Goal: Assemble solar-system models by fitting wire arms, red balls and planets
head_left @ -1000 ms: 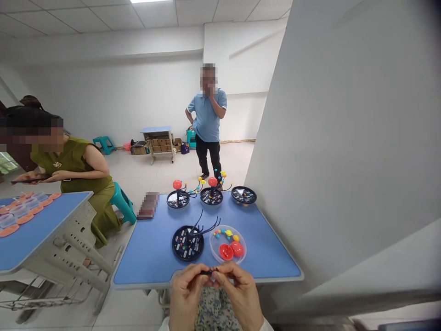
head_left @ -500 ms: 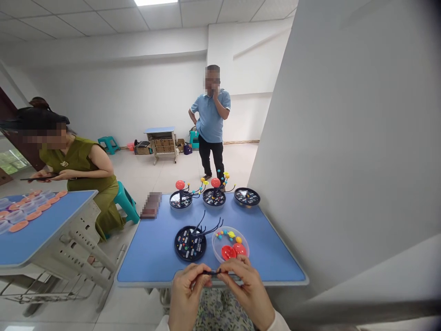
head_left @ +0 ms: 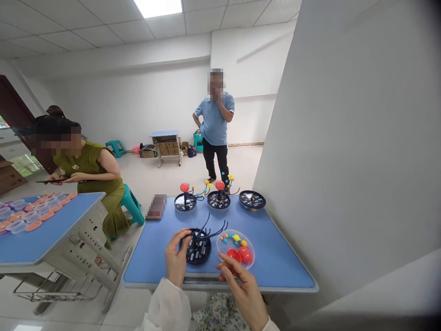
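My left hand (head_left: pixel 177 257) is closed at the left side of the black round base (head_left: pixel 200 253), its thumb and fingertips together near the base's post; what they hold is too small to make out. Thin black curved arms (head_left: pixel 215 229) rise from that base. My right hand (head_left: pixel 243 287) is open, fingers apart and empty, just below the clear round tray (head_left: pixel 254 250). In the tray lie a red half shell (head_left: pixel 234 256), a red ball (head_left: pixel 245 254), a yellow ringed piece (head_left: pixel 236 237) and several small coloured balls.
Two models with red balls (head_left: pixel 184 187) and another black disc (head_left: pixel 252 199) stand along the far edge of the blue table (head_left: pixel 285 257). A blurred brown item (head_left: pixel 156 208) lies at its left. A seated person (head_left: pixel 99 168) is at the left table; another person (head_left: pixel 215 122) stands beyond.
My left hand has moved up and forward to the black base. My right hand has come away from the small dark piece both hands held and has opened. The view has shifted slightly.
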The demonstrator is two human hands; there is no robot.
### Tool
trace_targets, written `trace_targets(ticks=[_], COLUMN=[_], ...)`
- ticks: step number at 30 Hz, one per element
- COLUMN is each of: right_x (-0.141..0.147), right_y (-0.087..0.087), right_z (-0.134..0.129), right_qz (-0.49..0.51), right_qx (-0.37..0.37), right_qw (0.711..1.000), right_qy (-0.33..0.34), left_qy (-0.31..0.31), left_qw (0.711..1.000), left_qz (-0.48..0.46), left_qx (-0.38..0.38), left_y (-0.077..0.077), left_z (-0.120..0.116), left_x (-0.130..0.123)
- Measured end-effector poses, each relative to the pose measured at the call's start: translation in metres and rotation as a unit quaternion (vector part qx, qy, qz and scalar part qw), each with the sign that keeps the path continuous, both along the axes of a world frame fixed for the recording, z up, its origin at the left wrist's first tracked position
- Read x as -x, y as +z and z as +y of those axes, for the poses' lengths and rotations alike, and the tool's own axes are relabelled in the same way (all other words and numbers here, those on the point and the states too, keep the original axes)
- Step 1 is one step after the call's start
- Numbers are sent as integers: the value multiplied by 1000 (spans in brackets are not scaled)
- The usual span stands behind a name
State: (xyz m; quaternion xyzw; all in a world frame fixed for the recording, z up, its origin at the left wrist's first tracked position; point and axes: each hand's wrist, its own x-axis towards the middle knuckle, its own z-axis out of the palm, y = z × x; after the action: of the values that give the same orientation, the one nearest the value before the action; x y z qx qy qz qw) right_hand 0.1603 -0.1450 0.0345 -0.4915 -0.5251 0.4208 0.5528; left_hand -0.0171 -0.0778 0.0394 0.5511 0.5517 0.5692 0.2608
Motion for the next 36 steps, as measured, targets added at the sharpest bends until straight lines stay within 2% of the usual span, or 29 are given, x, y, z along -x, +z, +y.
trace_targets(ticks=[3,6,14,21,24,28,30,33,36], right_x=[-2,-5,-10,-16,-28,-54,-66,-78,-80], right_y=[-6,-11,-19,-20,-19,-16,-11,1,20], right_z=[-2,-5,-7,-3,0,8,14,25,38], right_qz=[13,21,27,36,16,-63,-135,-290,-455], right_qx=[18,26,26,21,12,-6,-22,-42,-13], right_qw=[1000,999,999,998,996,985,975,948,890], right_qy=[-10,-17,-30,-47,-88,-163,-176,-126,-28], left_qy=[0,-8,7,-34,-49,-64,-71,-73,-49], left_qw=[1000,999,999,991,990,991,991,992,995], left_qz=[-23,-48,-37,-121,-113,-89,-81,-70,-58], left_qx=[-2,-2,36,56,71,80,81,79,69], left_y=[-7,-17,-32,-40,-41,-43,-44,-46,-48], left_z=[18,24,30,29,29,31,32,32,30], left_x=[-5,-12,-13,-15,-14,-10,-9,-9,-9])
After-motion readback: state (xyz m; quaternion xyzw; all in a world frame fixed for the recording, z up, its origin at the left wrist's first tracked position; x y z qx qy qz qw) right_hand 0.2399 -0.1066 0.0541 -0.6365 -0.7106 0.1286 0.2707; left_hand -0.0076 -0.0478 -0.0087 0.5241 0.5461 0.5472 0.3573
